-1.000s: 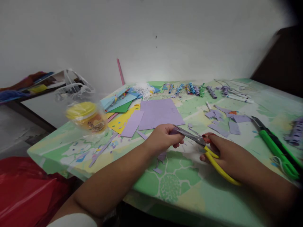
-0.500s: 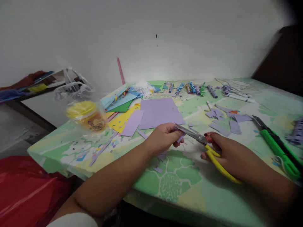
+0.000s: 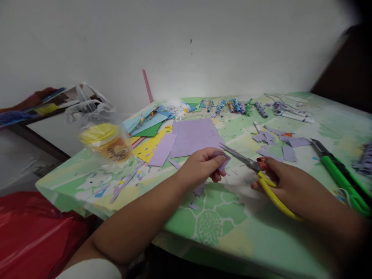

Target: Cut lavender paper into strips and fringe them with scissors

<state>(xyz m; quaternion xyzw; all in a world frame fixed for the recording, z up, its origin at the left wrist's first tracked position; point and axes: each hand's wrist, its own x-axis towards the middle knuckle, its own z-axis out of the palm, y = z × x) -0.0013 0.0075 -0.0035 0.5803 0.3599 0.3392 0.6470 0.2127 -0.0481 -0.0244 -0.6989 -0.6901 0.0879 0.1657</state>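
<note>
Between its thumb and fingers, my left hand point(image 3: 207, 164) pinches a small purple paper piece point(image 3: 223, 159). My right hand point(image 3: 279, 178) grips the yellow handles of the scissors point(image 3: 269, 190), whose blades point left toward that piece and look nearly closed. The tips are just above the piece; whether they touch it I cannot tell. Behind my left hand a large purple sheet point(image 3: 196, 135) lies flat on the patterned table point(image 3: 215, 228). A purple strip point(image 3: 162, 150) rests beside it, on yellow paper point(image 3: 148, 149).
At the left stands a yellow-lidded tub point(image 3: 106, 143) in clear plastic. Green box cutters point(image 3: 338, 178) lie at the right, near purple scraps point(image 3: 289, 153). Curled paper rolls point(image 3: 236, 105) line the back. A red bag point(image 3: 37, 236) is at lower left.
The scissors and my right hand have shifted slightly right, and the blades have come away from the paper. More of the small purple piece shows in my left hand.
</note>
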